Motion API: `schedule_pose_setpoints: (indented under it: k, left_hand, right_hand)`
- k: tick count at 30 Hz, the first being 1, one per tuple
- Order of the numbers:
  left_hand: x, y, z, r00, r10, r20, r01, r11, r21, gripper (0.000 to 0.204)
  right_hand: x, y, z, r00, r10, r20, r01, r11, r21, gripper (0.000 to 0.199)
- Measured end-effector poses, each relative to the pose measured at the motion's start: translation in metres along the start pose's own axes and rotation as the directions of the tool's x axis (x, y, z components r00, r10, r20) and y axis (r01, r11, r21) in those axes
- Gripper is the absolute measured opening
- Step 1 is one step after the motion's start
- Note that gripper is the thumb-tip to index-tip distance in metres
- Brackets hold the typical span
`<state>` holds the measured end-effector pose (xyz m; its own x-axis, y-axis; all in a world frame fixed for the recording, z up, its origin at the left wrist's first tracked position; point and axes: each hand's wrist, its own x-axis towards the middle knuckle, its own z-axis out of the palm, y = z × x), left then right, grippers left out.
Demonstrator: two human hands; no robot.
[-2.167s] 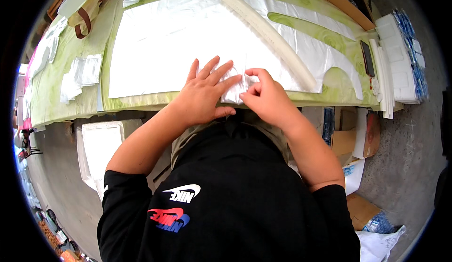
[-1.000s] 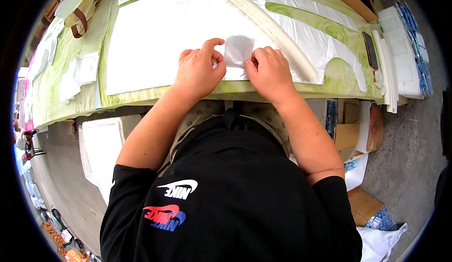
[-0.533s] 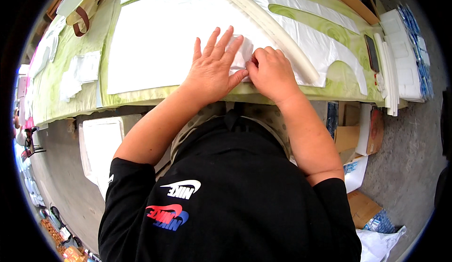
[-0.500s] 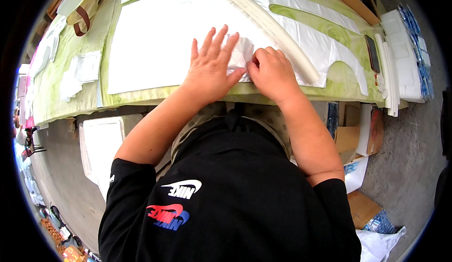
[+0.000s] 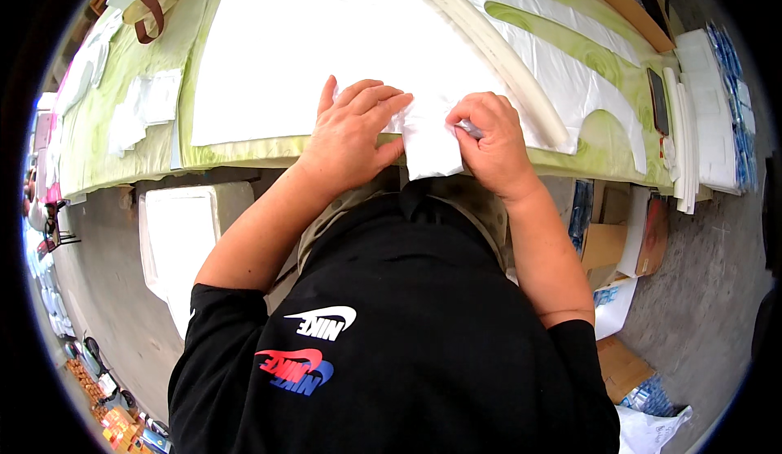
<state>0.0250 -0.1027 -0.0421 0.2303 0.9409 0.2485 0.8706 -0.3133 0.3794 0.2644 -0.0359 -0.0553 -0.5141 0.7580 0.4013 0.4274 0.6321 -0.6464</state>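
Observation:
A small white piece of thin plastic film (image 5: 432,146) hangs over the table's near edge between my hands, its upper part crumpled. My right hand (image 5: 495,140) has thumb and forefinger closed on the right side of this film. On its left, my left hand (image 5: 352,132) rests over the table edge with fingers bent and thumb set apart. The left fingertips touch the crumpled film near its upper left. Beneath both hands lies a large white sheet (image 5: 285,63). Its surface blends with the film, so where one ends is hard to see.
A long cream roll (image 5: 489,50) lies slantwise across the sheet. Small clear packets (image 5: 153,103) sit at left on the green tablecloth (image 5: 90,156). A phone (image 5: 657,99) and narrow white rolls (image 5: 683,144) are at the right edge. Below stand a white container (image 5: 183,226) and cardboard boxes (image 5: 607,242).
The white film has been drawn toward me and now hangs over the near edge. My left hand has moved nearer, its flat fingers now bent. My right hand has shifted right and nearer.

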Motion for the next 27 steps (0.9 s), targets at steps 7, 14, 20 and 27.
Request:
schedule_pose_setpoints:
  k: [7,14,20,27]
  left_hand:
    - [-0.0027,0.0011,0.0019,0.999,0.007,0.032,-0.007,1.000,0.020,0.051]
    - [-0.0016,0.0047,0.0044,1.000,0.006,-0.016,-0.006,1.000,0.014,0.047]
    - [-0.0023,-0.0005,0.0045,0.994,0.088,0.060,-0.090,0.995,0.032,0.051]
    - [-0.0003,0.0050,0.0021,0.998,0.062,-0.006,-0.062,0.998,-0.015,0.047]
  right_hand:
    - [-0.0021,-0.0028,0.0005,1.000,0.003,0.020,-0.002,0.998,-0.062,0.015]
    - [-0.0027,-0.0058,0.0012,0.999,-0.034,0.029,0.037,0.991,-0.131,0.016]
    - [-0.0035,-0.0061,0.0021,0.998,-0.061,0.026,0.065,0.985,-0.160,0.015]
    - [-0.0035,-0.0056,0.0031,0.996,-0.090,0.011,0.090,0.980,-0.177,0.013]
